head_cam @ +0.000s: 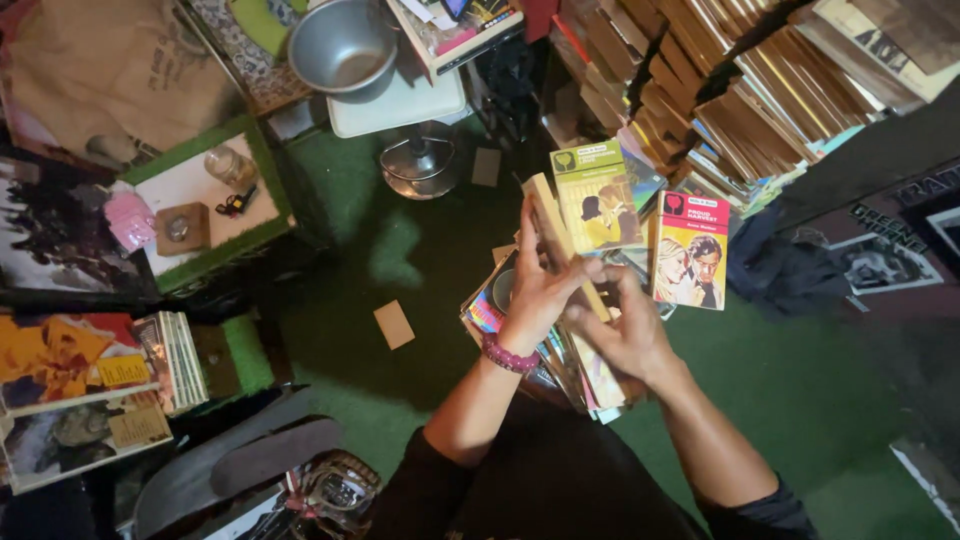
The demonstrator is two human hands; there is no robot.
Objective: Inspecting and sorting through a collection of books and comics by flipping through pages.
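My dark sleeves (560, 490) sit nearest, forearms rising from them toward the middle of the scene. My left hand (540, 285), with a purple bead bracelet (508, 355) at the wrist, wraps its fingers around a thin paperback (562, 240) held edge-on, so only its cream page block and spine show. My right hand (625, 330) closes on the book's near end from below, thumb pressed against it, steadying it. Both grips are narrow and firm on that one book, which stands tilted above a loose heap of paperbacks (575, 365) on the green carpet (820, 390). Just beyond stand a green-covered book (598, 195) and, to its right, a red-covered book (690, 248), covers toward me, probably propped for viewing. Tall book stacks (740, 90) fill the far right; a metal bowl (342, 45) rests far left.
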